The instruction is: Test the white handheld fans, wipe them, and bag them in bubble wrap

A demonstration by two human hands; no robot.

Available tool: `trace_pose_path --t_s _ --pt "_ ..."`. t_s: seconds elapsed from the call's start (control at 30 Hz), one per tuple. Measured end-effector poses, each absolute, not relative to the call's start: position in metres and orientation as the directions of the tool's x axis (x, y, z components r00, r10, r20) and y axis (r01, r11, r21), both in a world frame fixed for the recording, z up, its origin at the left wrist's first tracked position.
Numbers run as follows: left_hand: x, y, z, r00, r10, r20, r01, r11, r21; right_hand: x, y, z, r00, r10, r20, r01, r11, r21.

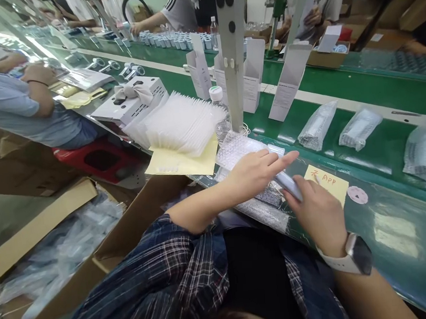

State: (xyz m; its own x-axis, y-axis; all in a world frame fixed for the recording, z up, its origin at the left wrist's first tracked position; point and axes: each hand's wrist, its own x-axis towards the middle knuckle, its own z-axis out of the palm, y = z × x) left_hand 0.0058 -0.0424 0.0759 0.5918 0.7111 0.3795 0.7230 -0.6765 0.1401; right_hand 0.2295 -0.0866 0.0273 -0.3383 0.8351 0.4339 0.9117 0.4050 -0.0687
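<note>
My right hand (pixel 317 211), with a pale-strapped watch on the wrist, is closed around the end of a smooth light-blue handle-shaped device (pixel 288 185). Across the device's other end lies my left hand (pixel 254 174), palm down with the index finger stretched out; its thumb is hidden. Clear bubble wrap (pixel 234 149) spreads just beyond the left hand, and a white-blue piece (pixel 277 150) shows beside it. Below both hands, a flat bubble-wrap bag (pixel 264 214) rests at the table's near edge. A yellow note (pixel 328 184) with handwriting lies beyond my right hand.
Stacked translucent bags (pixel 182 123) stand on yellow paper (pixel 181 163) at left, near a plastic bottle (pixel 217 95). A metal post (pixel 233 58) rises ahead. Wrapped items (pixel 359 128) and upright white boxes (pixel 289 81) sit on the green belt. A carton (pixel 130 221) stands at lower left; co-workers sit nearby.
</note>
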Motion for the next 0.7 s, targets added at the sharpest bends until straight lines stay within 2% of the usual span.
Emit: trace_pose_path --t_s 0.03,0.1,0.17,0.23,0.3,0.33,0.37,0.4,0.47,0.5,0.53,0.6,0.67,0.7 --pt "0.004 -0.043 0.081 0.596 0.7 0.394 0.734 -0.674 0.087 0.228 -0.088 0.032 -0.318 0.828 0.461 0.919 0.389 -0.064" --pt "0.005 -0.042 0.086 0.564 0.721 0.402 0.763 -0.642 0.081 0.224 -0.089 0.038 -0.314 0.824 0.472 0.916 0.394 -0.078" --pt "0.009 -0.04 0.088 0.59 0.724 0.358 0.748 -0.657 0.094 0.22 -0.087 0.041 -0.374 0.838 0.398 0.876 0.46 -0.146" --pt "0.015 -0.041 0.088 0.674 0.671 0.308 0.692 -0.72 0.053 0.221 -0.081 0.046 -0.369 0.877 0.309 0.837 0.458 -0.301" --pt "0.02 -0.045 0.091 0.723 0.619 0.306 0.648 -0.761 0.008 0.227 -0.074 0.054 -0.218 0.944 0.247 0.788 0.32 -0.526" --pt "0.021 -0.048 0.094 0.713 0.617 0.333 0.65 -0.76 0.017 0.231 -0.073 0.06 -0.155 0.97 0.186 0.714 0.24 -0.658" --pt "0.02 -0.051 0.098 0.681 0.628 0.377 0.659 -0.75 0.061 0.235 -0.074 0.066 -0.154 0.982 0.108 0.59 0.179 -0.788" --pt "0.019 -0.054 0.103 0.637 0.644 0.425 0.655 -0.742 0.144 0.237 -0.078 0.072 -0.222 0.974 0.04 0.434 0.135 -0.891" --pt "0.014 -0.059 0.116 0.529 0.673 0.517 0.559 -0.734 0.384 0.238 -0.093 0.082 -0.447 0.895 0.007 0.18 0.098 -0.979" --pt "0.011 -0.06 0.122 0.475 0.686 0.551 0.46 -0.727 0.509 0.236 -0.102 0.085 -0.525 0.851 0.029 0.146 0.124 -0.981" --pt "0.008 -0.062 0.128 0.424 0.701 0.574 0.338 -0.71 0.617 0.234 -0.11 0.088 -0.556 0.829 0.061 0.175 0.188 -0.966" --pt "0.004 -0.063 0.137 0.347 0.743 0.573 0.099 -0.636 0.765 0.229 -0.121 0.09 -0.515 0.842 0.157 0.318 0.359 -0.878" --pt "0.004 -0.061 0.139 0.303 0.793 0.529 -0.056 -0.539 0.84 0.227 -0.125 0.093 -0.423 0.858 0.292 0.397 0.466 -0.791" --pt "0.004 -0.059 0.137 0.288 0.816 0.501 -0.093 -0.497 0.863 0.227 -0.125 0.095 -0.374 0.857 0.354 0.377 0.489 -0.787"
